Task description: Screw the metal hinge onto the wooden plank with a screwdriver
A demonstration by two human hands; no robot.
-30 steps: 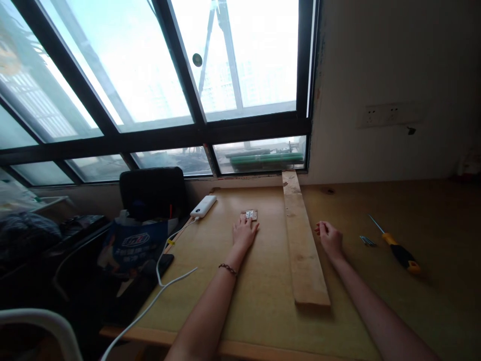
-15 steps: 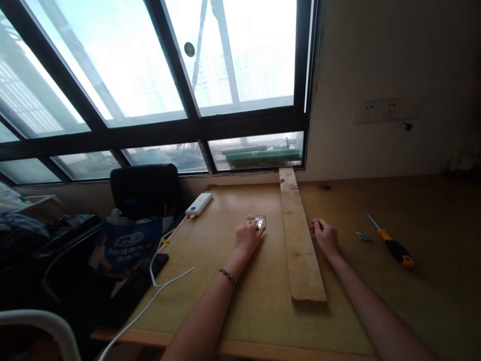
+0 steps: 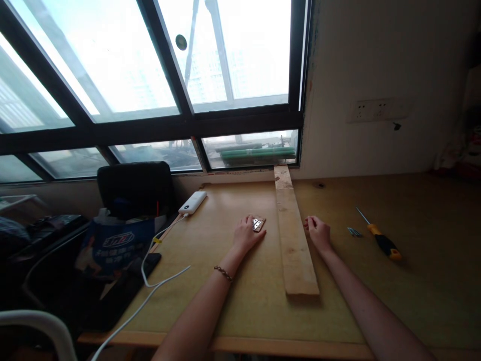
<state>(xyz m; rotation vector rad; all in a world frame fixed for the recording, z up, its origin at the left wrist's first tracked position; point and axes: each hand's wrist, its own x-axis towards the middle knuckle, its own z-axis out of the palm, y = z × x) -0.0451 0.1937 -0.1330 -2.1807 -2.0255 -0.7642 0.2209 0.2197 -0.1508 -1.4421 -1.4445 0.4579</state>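
Observation:
My left hand (image 3: 245, 234) rests on the table, thumb spread away from its fingers. Between thumb and fingers lies a silvery metal hinge (image 3: 257, 224) with dark holes, on a small brownish backing. The fingers cover its left edge. To the right, a long wooden board (image 3: 293, 240) lies flat, its far end towards the window. Close by that board's right edge is my right hand (image 3: 319, 233), its fingers curled closed; whatever may be in them is too small to make out.
Several screws (image 3: 353, 231) and a yellow-black screwdriver (image 3: 383, 241) lie on the table at right. A white power bank (image 3: 193, 202) with a white cable (image 3: 150, 285) sits along the left edge. Beyond that stand a black chair (image 3: 134, 188) and a blue bag (image 3: 116, 245).
The whole view has shifted slightly, moving things left in the picture. My left thumb has spread from the fingers, showing more of the hinge. My right hand remains closed beside the board.

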